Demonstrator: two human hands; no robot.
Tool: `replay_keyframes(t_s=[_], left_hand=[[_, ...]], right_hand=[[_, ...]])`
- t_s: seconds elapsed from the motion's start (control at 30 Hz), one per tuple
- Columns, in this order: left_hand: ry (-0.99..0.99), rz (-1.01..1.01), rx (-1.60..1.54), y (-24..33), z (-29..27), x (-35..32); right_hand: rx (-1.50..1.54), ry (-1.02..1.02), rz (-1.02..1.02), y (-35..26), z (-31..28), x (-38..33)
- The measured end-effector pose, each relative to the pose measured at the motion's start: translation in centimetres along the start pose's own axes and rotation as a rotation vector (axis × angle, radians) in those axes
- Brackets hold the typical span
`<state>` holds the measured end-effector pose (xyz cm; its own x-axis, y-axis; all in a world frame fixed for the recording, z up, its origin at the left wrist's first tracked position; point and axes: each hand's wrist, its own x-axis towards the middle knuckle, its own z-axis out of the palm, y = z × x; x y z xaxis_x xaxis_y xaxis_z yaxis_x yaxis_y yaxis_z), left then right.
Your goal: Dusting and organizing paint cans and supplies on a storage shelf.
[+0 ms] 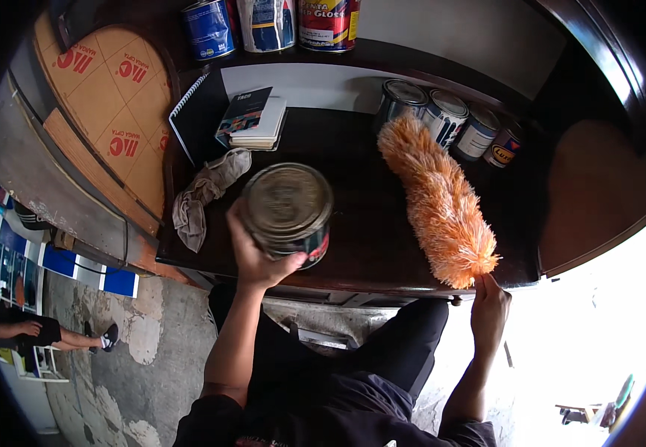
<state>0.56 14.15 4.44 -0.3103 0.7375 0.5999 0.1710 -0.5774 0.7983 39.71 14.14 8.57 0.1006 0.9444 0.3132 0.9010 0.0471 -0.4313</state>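
At my left hand (257, 259), the fingers curl around the near-left side of a lidded metal can (287, 197), over the tabletop (360, 194); whether its base rests there I cannot tell. I judge it rigid, smooth and perhaps heavy, best cupped low around the wall. At my right hand (491, 307), the fingers pinch the near end of an orange duster (442, 201), presumably light and soft, best taken by that end. Just left of the can lies a crumpled cloth (207, 190); beyond it, a stack of booklets (263, 127) and a spiral-bound book (202, 112). A row of cans (476, 139) crowds the duster's far tip and would obstruct any push outward; above, a shelf (412, 64) bears three more cans (267, 28).
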Motion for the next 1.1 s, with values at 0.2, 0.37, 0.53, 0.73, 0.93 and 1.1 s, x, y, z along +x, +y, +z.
replay_keyframes(t_s=[0.2,0.37,0.53,0.73,0.93,1.1], left_hand=[[0.52,0.124,0.036,7.1,-10.9,-5.0],[0.431,0.148,-0.167,10.7,-18.9,-6.6],[0.435,0.096,0.068,10.2,-17.1,-6.4],[0.209,-0.109,0.111,7.3,-6.8,-0.5],[0.047,-0.195,0.238,3.7,1.2,4.5],[0.214,-0.193,0.281,0.5,4.8,3.5]], right_hand=[[0.118,-0.537,-0.529,-7.2,1.0,-4.5],[0.153,-0.613,-0.911,-9.1,2.4,-4.9],[0.191,-0.502,-0.745,-5.1,1.8,-2.4],[0.198,-0.552,-0.308,1.0,-6.5,-2.1],[0.085,-0.193,-0.14,3.8,-7.6,-3.6],[0.304,-0.231,-0.065,1.1,-1.3,-3.9]])
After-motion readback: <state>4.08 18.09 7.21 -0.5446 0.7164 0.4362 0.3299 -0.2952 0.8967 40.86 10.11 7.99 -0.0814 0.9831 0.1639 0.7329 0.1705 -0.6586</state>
